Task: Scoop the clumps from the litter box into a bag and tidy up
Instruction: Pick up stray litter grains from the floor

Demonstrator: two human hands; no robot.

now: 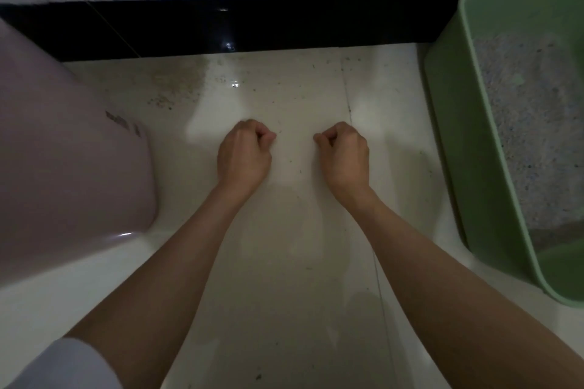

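Single head view, wide-angle, looks steeply down and forward over floor (284,230) toward black baseboard (221,25) at top. Both forearms enter from bottom edge, near lens. Green litter box (455,142) cut by right edge, pink container (63,151) by left.

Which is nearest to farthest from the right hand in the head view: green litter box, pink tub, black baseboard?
From the right hand:
1. Green litter box, to its right.
2. Black baseboard, ahead along the wall.
3. Pink tub, far left, beyond the left hand.
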